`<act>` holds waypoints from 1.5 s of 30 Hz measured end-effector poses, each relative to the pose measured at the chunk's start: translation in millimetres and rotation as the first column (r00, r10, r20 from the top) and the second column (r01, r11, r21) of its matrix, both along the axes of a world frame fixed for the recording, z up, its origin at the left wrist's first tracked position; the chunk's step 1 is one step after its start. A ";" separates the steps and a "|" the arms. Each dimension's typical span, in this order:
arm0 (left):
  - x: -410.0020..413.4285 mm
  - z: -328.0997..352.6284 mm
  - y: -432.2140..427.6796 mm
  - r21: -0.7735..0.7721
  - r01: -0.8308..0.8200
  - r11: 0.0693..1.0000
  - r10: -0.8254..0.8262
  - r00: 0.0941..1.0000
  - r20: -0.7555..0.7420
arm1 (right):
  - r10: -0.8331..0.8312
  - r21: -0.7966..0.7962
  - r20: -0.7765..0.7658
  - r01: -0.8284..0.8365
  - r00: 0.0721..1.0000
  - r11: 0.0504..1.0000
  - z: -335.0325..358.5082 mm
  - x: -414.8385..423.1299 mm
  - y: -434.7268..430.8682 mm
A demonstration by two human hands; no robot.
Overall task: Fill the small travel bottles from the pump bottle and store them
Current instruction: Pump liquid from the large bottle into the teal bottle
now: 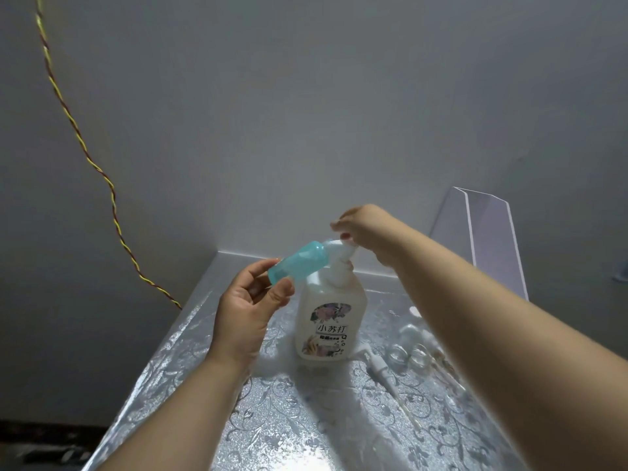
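The left hand (249, 311) is seen first: the teal travel bottle (299, 261) is pinched at its base end between the thumb and the curled fingers, and it is held up off the table. The bottle is tilted, with its upper end raised towards the right and brought right up to the spout of the pump head (341, 253). The meeting point itself is washed out in white, so contact cannot be confirmed.

Over to the right hand (363, 229): it is set on top of the pump head, the wrist is bent and the fingers are angled down over it, and a red-painted thumbnail is seen against the white plastic. Whether the head is clasped or only pressed cannot be told.

Beneath both hands, the pump bottle (331, 317) is stood upright on the table (306, 430), its pale body marked by a floral label with Chinese characters. The table is covered in a silvery sheet with a floral pattern.

To the right of the pump bottle, partly hidden by the right forearm, clear small bottles (396, 355) are grouped, and a white spray insert (375, 363) with its thin tube is laid flat beside them. Further back on the right, a clear plastic stand (492, 246) is propped near the wall (306, 113). On the left, a twisted yellow-and-red cord (73, 127) is hung down the wall to the table's edge.
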State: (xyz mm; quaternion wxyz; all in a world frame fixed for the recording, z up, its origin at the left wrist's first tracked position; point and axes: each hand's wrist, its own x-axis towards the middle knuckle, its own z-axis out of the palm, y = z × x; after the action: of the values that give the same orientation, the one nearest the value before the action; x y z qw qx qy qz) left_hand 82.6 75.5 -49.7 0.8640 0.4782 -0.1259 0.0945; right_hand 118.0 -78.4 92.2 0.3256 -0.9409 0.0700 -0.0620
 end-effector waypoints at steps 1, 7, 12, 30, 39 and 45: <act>-0.1 0.4 0.0 -0.003 0.002 1.000 -0.002 1.000 -0.001 | -0.009 0.060 0.042 0.007 0.999 0.998 3.0 -0.4 -2.4; -0.5 0.9 -2.0 -0.028 0.027 0.999 -0.027 1.000 -0.003 | -0.029 -0.023 -0.042 0.029 0.999 0.999 -4.7 3.5 6.4; 0.5 -0.5 -1.0 -0.017 0.031 0.999 -0.031 0.999 -0.003 | 0.035 0.035 -0.062 -0.033 0.997 0.999 -19.8 1.5 4.2; 4.3 -5.1 0.0 -0.006 0.117 0.993 -0.118 0.992 -0.046 | -0.027 0.038 0.059 0.025 0.998 0.999 4.5 -1.2 2.2; 7.1 -6.0 -2.3 -0.051 0.145 0.988 -0.148 0.987 -0.065 | -0.035 -0.164 -0.161 0.009 0.986 0.986 -8.2 4.6 11.3; 8.3 -8.9 1.6 -0.067 0.138 0.988 -0.144 0.986 -0.083 | -0.073 -0.215 -0.176 0.034 0.982 0.976 -14.4 1.8 14.9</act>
State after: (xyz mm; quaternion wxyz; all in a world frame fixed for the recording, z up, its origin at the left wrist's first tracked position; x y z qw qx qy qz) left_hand 90.9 77.0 -58.5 0.8874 0.4453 -0.1186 0.0159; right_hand 119.8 -63.5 77.8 0.2143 -0.9696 0.1180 0.0090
